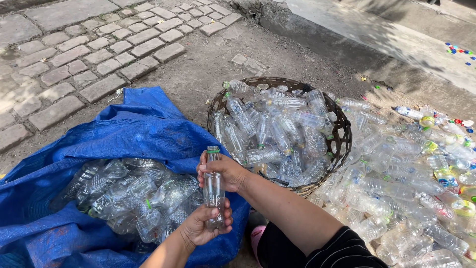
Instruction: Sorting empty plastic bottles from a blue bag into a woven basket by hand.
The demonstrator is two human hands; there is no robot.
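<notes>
Bottle [213, 191] held between blue sack [148, 124] and basket [342, 134]

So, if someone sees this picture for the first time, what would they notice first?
First, the clear plastic bottle held upright at the bottom centre, the right hand near its neck and the left hand at its base. Behind it, a woven basket is full of empty bottles, with a loose heap of bottles on the ground to its right. On the left, a blue sack holds more bottles.
</notes>
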